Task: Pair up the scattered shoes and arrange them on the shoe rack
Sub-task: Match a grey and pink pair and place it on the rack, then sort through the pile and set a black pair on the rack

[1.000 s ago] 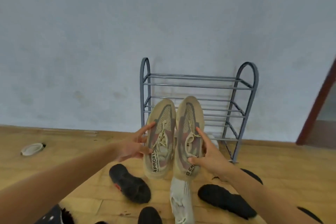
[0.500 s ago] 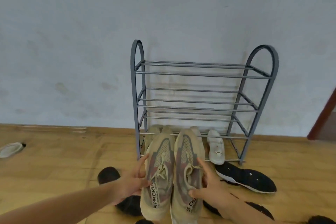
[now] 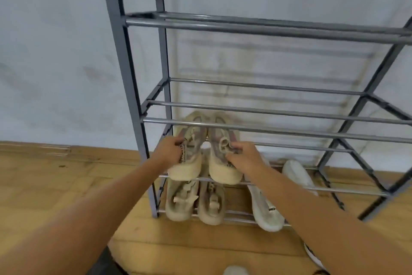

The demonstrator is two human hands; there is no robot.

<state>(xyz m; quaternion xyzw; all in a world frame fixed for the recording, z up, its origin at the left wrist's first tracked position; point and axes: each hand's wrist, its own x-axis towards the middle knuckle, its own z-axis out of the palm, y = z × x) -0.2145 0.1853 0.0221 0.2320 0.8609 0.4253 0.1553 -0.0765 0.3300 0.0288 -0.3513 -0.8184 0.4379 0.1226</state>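
On the left there is a pale wall (image 3: 55, 51) and, under it, a wood floor (image 3: 55, 185). A dark thing (image 3: 104, 261) lies on the floor at the bottom edge, and I cannot tell what it is.

A grey rack (image 3: 131, 78) stands by the wall. It has four shelves made of thin bars. The top two shelves are bare.

The left arm comes in from the bottom left corner. The left hand (image 3: 169, 152) has its fingers curled round the outer side of the left tan shoe (image 3: 191, 161) – it grips it near the opening. This shoe sits on the third shelf down, at the left end. Its toe points to the wall and its heel rests on the front bar.

The right tan shoe (image 3: 220, 170) is just beside it, and the two touch along their sides. It lies the same way, heel on the front bar. The right hand (image 3: 243, 156) grips this one at the opening, with the fingers bent over the top edge and the thumb low on the side.

Right under the two shoes, on the bottom shelf, is a low pair (image 3: 180, 203) – tan too, side by side, heels to the front.

Further right on the bottom shelf lies a white shoe (image 3: 267, 214), partly hidden by the right arm. A second white shoe (image 3: 298, 174) shows just beyond that arm.
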